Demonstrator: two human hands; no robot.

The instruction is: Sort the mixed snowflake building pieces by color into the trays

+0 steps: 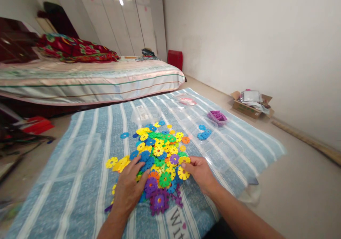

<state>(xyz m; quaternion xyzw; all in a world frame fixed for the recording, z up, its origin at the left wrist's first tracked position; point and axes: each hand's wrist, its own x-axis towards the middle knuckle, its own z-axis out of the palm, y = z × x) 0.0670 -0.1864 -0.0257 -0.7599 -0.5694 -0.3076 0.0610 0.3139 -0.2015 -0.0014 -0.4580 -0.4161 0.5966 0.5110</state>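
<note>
A loose heap of plastic snowflake discs [159,151] in yellow, blue, green, orange and purple lies on the striped cloth. My left hand [130,184] rests on the heap's left side, its fingers apart and touching blue discs [144,156]. At the right edge of the heap, my right hand [200,171] pinches a yellow disc [184,159] between thumb and fingers. Another yellow disc [183,173] lies just below that thumb. Nearest me are purple square pieces [159,200] with notched edges. Discs under my left palm are hidden.
Clear plastic tubs stand around the heap: one with blue discs [204,134], one with purple pieces [217,117], and a clear container [146,115] behind. Beyond the blue striped cloth [87,153] is a bed [93,81]. A cardboard box [246,109] sits on the floor at right.
</note>
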